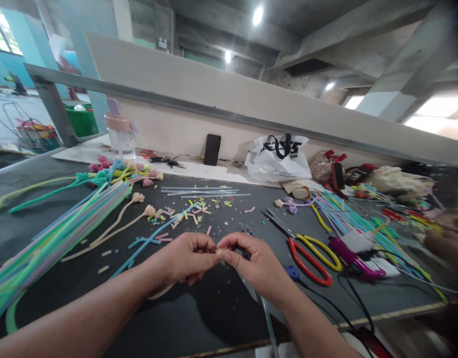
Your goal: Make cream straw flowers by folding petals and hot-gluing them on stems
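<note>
My left hand (191,256) and my right hand (251,258) meet fingertip to fingertip over the near middle of the dark table. Both are closed in a pinch on a small beige end. A beige pipe cleaner (160,293) shows below my left wrist and seems to belong to it; its middle is hidden by the hand. Under my right wrist runs a clear glue stick (268,323), with a blue part on a cable (291,272) beside it. Short cut pieces (191,214) and a blue pipe cleaner (154,239) lie just beyond the hands.
Coloured pipe cleaners (76,223) are bundled at left. Red-and-yellow-handled scissors (307,253) and a purple glue gun (357,258) lie right. Clear glue sticks (202,191), a phone (212,149), a white bag (277,159) and a bottle (120,132) sit farther back. Another person's hand (443,243) is far right.
</note>
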The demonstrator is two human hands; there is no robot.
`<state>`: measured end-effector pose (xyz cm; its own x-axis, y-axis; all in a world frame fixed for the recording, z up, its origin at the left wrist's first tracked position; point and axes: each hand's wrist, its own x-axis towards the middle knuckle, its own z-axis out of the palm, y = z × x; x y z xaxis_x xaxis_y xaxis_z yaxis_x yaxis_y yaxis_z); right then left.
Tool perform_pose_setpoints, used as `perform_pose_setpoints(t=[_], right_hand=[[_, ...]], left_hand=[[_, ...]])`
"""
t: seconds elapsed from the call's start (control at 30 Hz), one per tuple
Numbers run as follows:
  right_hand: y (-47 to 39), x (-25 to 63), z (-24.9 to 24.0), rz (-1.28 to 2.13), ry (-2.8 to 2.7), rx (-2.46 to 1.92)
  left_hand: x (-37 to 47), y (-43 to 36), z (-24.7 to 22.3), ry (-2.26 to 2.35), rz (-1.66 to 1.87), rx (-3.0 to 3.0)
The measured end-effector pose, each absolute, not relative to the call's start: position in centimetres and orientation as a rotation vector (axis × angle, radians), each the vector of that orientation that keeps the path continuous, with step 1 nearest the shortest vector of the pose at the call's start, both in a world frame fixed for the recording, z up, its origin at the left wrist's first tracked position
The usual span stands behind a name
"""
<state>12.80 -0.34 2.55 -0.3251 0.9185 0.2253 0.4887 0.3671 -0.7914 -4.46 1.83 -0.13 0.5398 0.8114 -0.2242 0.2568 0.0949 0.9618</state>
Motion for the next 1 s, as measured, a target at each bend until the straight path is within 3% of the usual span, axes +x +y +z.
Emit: perform_pose_setpoints(t=[0.17,1.0], right_hand=[[-0.22,13.67,2.81,0.96,-1.954,-1.16],[-0.33,13.11,2.18,0.813,-1.942,-1.231]], left_hand=[[-4.48,1.85,0.04,0.964,0.547,1.438],[-4.49,1.71,0.17,0.945,0.597,1.514]])
